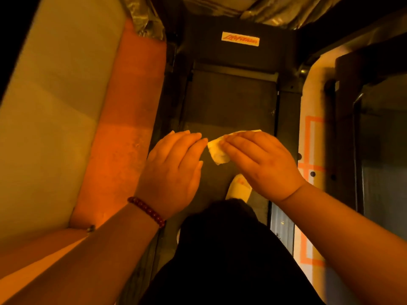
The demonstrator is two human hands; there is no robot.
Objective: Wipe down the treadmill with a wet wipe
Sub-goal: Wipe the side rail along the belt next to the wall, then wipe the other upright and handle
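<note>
A dark treadmill belt (229,102) runs away from me, with a white logo label (240,38) on its front cover. My right hand (259,159) holds a folded pale wet wipe (217,151) above the belt, its fingers curled over it. My left hand (174,164) is beside it with straight fingers, and the fingertips reach the wipe's left edge. A red bead bracelet (146,211) circles my left wrist. Much of the wipe is hidden under my right hand.
A cushioned seat with an orange side (123,128) stands close on the left. A pale panel with orange lines (312,150) and dark furniture (378,139) flank the right. My pale slipper (239,188) and dark-clothed legs (220,249) are on the belt.
</note>
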